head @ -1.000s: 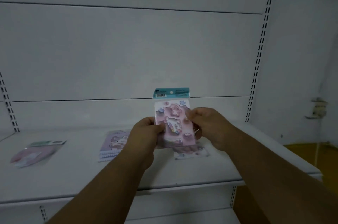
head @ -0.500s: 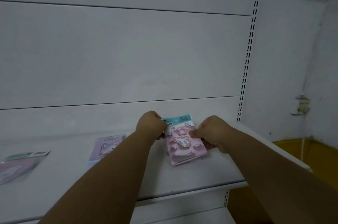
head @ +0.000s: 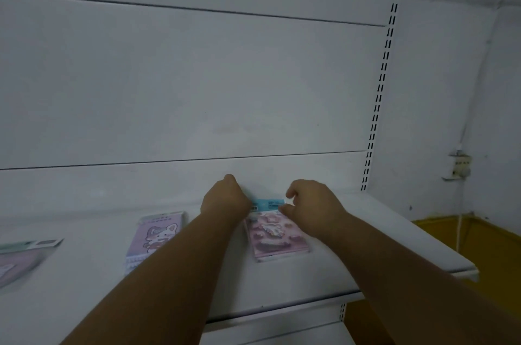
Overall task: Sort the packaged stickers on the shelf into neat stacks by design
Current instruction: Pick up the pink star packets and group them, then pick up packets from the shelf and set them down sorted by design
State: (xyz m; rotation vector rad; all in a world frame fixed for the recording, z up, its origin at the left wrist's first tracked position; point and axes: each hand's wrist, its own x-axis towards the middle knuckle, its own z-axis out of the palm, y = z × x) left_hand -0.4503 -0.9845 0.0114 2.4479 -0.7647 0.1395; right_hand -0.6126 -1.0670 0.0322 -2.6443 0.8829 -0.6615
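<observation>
Left hand (head: 225, 199) and right hand (head: 310, 205) both pinch the blue header of the pink plastic-wrapped sticker pack (head: 277, 234) lying flat on the white metal shelf (head: 394, 234), beside a lilac cat-design pack (head: 158, 234).

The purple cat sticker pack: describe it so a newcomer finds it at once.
On the white shelf, look just left of the left forearm. The purple cat sticker pack lies flat there, showing a cartoon cat, unlike the pink pack under both hands.

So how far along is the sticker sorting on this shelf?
Three groups lie apart on the shelf: a blurred pack far left, the lilac cat stack, the pink stack. Left hand and right hand are squaring the pink stack's top edge. No loose packs show.
</observation>
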